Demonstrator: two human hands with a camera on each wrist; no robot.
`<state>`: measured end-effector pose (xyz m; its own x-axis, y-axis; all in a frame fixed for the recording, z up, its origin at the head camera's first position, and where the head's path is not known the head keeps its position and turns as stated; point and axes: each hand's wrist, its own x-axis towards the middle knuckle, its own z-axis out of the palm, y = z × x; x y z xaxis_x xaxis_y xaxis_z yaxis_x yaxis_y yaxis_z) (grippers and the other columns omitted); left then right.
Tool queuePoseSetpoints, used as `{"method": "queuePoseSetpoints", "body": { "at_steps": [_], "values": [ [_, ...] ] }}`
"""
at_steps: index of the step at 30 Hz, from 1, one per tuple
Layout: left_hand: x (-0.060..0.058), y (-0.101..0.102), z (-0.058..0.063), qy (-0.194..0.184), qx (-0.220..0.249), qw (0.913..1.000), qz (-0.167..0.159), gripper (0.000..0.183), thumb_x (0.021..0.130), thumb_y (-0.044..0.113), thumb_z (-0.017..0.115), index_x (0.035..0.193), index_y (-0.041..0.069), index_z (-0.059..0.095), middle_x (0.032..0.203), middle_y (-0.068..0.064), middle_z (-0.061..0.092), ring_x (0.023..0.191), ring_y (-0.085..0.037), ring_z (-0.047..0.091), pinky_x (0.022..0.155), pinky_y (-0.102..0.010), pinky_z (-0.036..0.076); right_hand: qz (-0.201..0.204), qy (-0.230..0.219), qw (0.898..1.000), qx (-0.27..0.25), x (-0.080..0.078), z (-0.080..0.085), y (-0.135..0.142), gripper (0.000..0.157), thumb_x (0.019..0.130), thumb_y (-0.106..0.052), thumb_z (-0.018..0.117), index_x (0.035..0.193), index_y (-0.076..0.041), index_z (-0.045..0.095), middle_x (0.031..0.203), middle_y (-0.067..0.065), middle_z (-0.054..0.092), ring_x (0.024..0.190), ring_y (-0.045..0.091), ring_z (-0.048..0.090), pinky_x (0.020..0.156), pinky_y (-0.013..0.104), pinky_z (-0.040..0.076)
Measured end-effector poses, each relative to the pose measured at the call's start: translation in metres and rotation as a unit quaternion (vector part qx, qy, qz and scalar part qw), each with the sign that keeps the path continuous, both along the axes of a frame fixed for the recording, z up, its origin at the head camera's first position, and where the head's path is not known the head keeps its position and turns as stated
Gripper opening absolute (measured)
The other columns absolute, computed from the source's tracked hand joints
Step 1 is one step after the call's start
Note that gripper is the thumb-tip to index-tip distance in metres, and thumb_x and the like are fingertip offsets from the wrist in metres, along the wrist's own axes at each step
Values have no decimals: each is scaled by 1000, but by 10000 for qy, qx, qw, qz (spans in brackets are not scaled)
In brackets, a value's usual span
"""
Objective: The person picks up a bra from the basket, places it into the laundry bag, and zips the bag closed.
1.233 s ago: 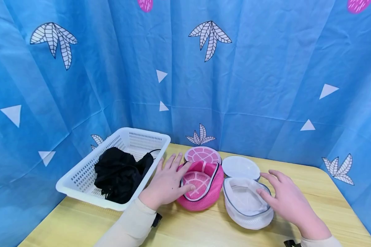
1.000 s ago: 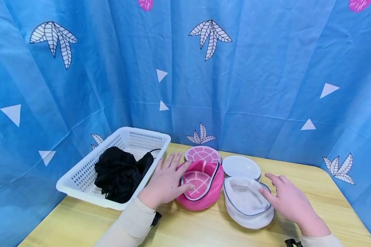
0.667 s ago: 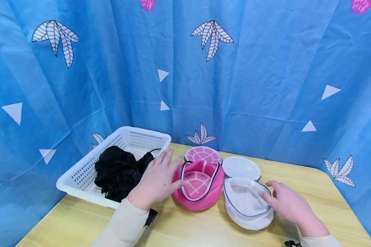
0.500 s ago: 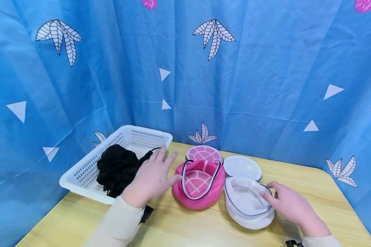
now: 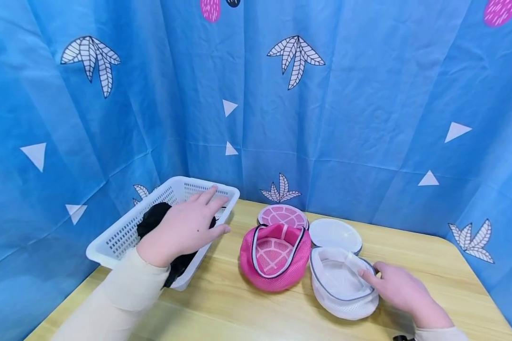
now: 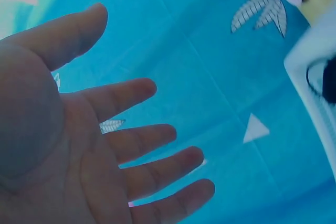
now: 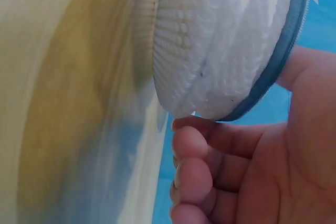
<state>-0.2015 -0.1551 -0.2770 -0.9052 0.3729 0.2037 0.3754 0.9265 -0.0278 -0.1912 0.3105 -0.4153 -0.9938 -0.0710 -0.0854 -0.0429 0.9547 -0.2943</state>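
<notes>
- Two mesh bags, the pink bag (image 5: 251, 272) and the white bag (image 5: 345, 309), stood on the tabletop (image 5: 222, 305)
- The right grip (image 5: 403, 290) pinched the white bag's rim (image 7: 275, 61); the left grip (image 5: 185, 232) hung spread above the black cloth (image 5: 151, 220)
- Both bags seemed light, soft, apt to sag; firmer-looking rims suited holding

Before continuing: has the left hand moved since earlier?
Yes: in the head view, the left hand went left, away from the pink mesh bag and further across the white basket.
</notes>
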Motion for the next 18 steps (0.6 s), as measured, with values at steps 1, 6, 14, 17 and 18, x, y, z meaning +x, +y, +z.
{"method": "queuePoseSetpoints", "body": {
  "at_steps": [1,6,14,17,18],
  "values": [
    [-2,-3,3,-10,-12,10000,-15,72,85,63,51,144,24,37,152,-12,23,133,-38,30,96,-59,34,-2,2,10000,-23,0,-1,0,58,84,-70,44,92,-14,59,73,0,56,65,18,51,53,38,39],
    [-13,-12,9,-228,45,9997,28,67,88,55,54,144,22,39,152,-14,21,133,-40,28,98,-58,33,18,35,9997,-248,-4,-7,0,51,82,-57,59,97,-9,57,75,-1,56,65,17,48,54,36,39],
    [-45,-28,-1,-646,45,9975,279,68,87,56,54,143,19,40,149,-19,26,132,-44,28,101,-60,27,-75,424,9967,-693,-2,-8,-4,24,84,-26,65,85,-9,48,65,1,47,59,17,45,50,32,36],
    [-59,-37,-5,-815,-31,9955,483,68,88,53,55,142,16,41,147,-22,28,130,-46,29,100,-60,27,-46,587,9960,-665,-2,-7,-5,22,83,-20,63,79,-10,44,62,2,43,57,17,43,49,31,34],
    [-64,-40,-6,-859,-86,9947,554,67,88,52,55,142,14,42,147,-22,30,129,-46,30,100,-60,27,-25,619,9960,-651,-2,-7,-5,21,83,-18,63,78,-10,44,61,2,43,57,17,43,49,31,34]
  ]
}}
